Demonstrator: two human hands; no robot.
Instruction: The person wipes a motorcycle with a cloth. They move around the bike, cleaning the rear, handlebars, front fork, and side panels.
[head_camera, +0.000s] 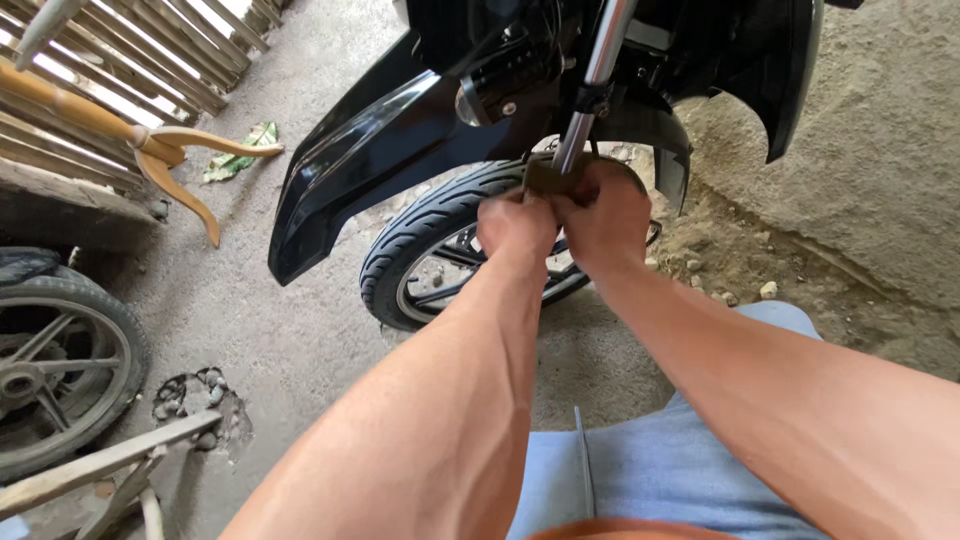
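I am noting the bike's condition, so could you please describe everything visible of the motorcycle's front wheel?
The front wheel has a black rubber tyre with a grooved tread and a dark spoked rim, partly dusty. It stands upright on the concrete floor, turned toward the left of the view. The glossy black front fender overhangs it, and the chrome fork tube comes down to it. The left hand and right hand grip a small dark part at the fork just above the tyre, hiding the hub.

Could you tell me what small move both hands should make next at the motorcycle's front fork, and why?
Probably keep both hands closed and work the small dark piece a little further along the shiny chrome fork tube. The left hand and right hand both grip it together just above the black ribbed front tyre, so it looks not yet freed or seated.
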